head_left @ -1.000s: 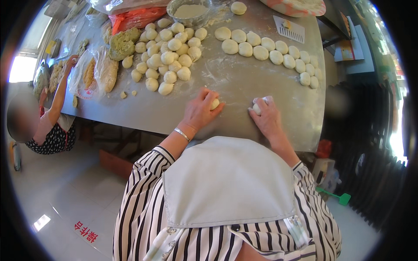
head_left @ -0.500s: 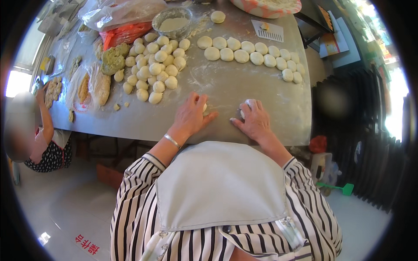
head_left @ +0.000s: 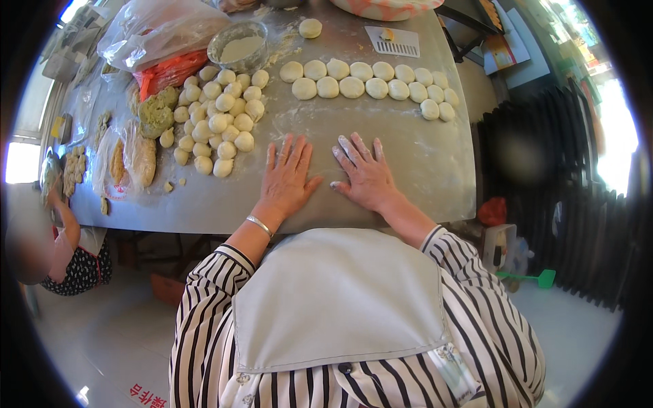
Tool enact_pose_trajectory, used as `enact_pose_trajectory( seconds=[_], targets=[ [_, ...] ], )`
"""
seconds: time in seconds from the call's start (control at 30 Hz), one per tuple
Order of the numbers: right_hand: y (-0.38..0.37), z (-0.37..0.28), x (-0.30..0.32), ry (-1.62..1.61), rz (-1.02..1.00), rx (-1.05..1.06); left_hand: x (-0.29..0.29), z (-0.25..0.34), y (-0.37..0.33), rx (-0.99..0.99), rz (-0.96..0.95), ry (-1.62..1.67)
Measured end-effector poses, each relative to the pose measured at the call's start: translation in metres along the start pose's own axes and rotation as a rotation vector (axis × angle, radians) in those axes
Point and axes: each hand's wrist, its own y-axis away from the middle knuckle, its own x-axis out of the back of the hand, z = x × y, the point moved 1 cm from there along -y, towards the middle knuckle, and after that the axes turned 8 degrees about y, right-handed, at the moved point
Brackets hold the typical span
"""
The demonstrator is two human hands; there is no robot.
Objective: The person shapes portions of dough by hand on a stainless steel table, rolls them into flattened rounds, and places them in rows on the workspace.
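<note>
Palm down near the front edge of the metal table, my left hand [head_left: 286, 178] has its fingers stretched out and lightly spread. My right hand [head_left: 362, 173] lies flat beside it, fingers apart and white with flour. Whatever is under the two palms is hidden. Round dough balls [head_left: 218, 123] are heaped to the left of my left hand. Beyond my hands, flattened dough rounds [head_left: 352, 88] sit in two close rows toward the right. One separate dough round [head_left: 310, 28] rests farther back.
A glass bowl of flour [head_left: 226, 66] stands behind the heap, near plastic bags [head_left: 156, 30]. Green filling [head_left: 157, 113] lies by the balls. A white slotted scraper [head_left: 393, 42] and a red-and-white basin [head_left: 388, 15] are at the back. Another person's arm [head_left: 66, 223] works at far left.
Both hands have gone from curled around small pale dough pieces to flat with fingers extended. The view has shifted a little, so the table's things appear farther left.
</note>
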Motion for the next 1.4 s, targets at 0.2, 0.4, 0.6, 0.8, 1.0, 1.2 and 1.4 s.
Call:
enact_pose_trajectory(
  seconds=[0.2,0.4,0.6,0.8,1.0,1.2,1.4],
  targets=[
    [-0.002,0.000,0.002,-0.040,0.013,-0.016,0.007,0.003,-0.004,0.016,-0.023,0.010],
    [0.011,0.028,0.016,-0.286,0.148,-0.182,0.035,-0.007,0.001,0.288,0.068,0.276],
    [0.025,0.015,0.048,-0.371,-0.257,-0.355,0.041,-0.020,0.004,0.539,-0.149,0.521],
    [0.046,0.007,0.040,-0.210,0.108,-0.049,0.030,0.006,0.029,0.084,0.104,0.443],
    [0.014,0.011,0.024,-0.166,0.357,-0.252,0.015,0.002,-0.006,0.194,0.266,0.361],
    [-0.019,0.016,-0.013,0.088,0.249,-0.261,-0.025,0.016,-0.031,-0.043,0.296,0.076],
    [-0.013,0.014,-0.019,0.077,0.206,-0.263,-0.031,0.020,-0.033,-0.092,0.308,0.026]
  ],
)
